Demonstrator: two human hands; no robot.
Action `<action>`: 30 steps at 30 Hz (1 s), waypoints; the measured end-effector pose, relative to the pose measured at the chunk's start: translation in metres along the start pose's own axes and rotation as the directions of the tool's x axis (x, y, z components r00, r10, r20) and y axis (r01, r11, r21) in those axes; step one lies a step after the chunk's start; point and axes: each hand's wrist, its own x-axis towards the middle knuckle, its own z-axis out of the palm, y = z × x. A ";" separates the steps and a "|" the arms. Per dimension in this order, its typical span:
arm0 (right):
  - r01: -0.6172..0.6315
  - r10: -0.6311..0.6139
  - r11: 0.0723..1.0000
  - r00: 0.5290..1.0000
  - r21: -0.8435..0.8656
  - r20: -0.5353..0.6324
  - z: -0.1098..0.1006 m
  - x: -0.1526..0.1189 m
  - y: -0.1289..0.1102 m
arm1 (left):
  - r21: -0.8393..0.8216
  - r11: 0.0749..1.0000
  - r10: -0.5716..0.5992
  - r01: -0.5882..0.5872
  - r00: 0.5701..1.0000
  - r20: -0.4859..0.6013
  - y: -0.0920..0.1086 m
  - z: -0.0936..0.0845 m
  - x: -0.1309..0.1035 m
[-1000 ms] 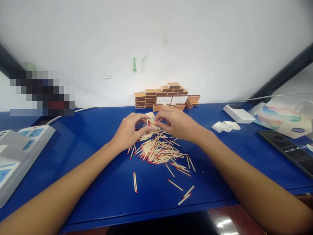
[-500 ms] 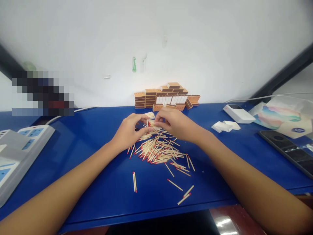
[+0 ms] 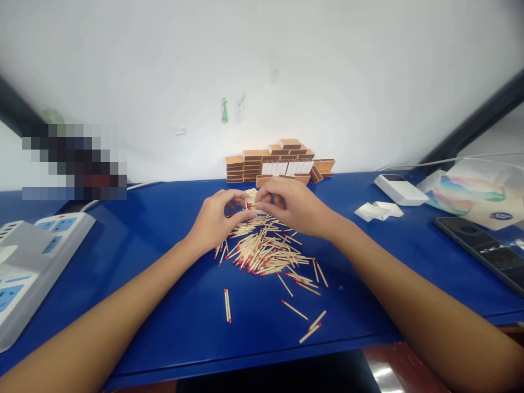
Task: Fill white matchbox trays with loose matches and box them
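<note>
The left hand [image 3: 221,215] has its grip clamped on a small white matchbox tray [image 3: 246,204] of red-tipped matches, just above the near pile of loose matches [image 3: 262,251]. The right hand [image 3: 284,202] covers the tray's right side, thumb and fingers bent close together; whether its grip holds a match cannot be told. Stacked matchboxes [image 3: 251,166] against the wall [image 3: 143,82] block the way behind. Folded white papers [image 3: 379,211], a white device [image 3: 401,192], a plastic-wrapped pack [image 3: 470,188] and a dark phone [image 3: 483,254] occupy the blue desk's [image 3: 164,322] right; a power strip [image 3: 67,240] lies left.
</note>
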 end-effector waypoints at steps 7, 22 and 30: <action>-0.029 0.013 0.991 0.993 0.133 0.119 -0.001 -0.001 0.001 | 0.035 0.999 0.035 -0.038 0.997 0.063 0.006 -0.002 0.000; -0.067 0.066 0.998 0.991 0.006 0.116 0.002 0.000 -0.006 | 0.027 0.999 0.022 -0.024 0.998 0.062 0.006 -0.002 0.000; -0.028 0.024 0.996 0.999 -0.081 -0.049 0.002 -0.001 -0.001 | 0.012 1.000 0.018 -0.019 1.000 0.026 0.002 -0.001 0.000</action>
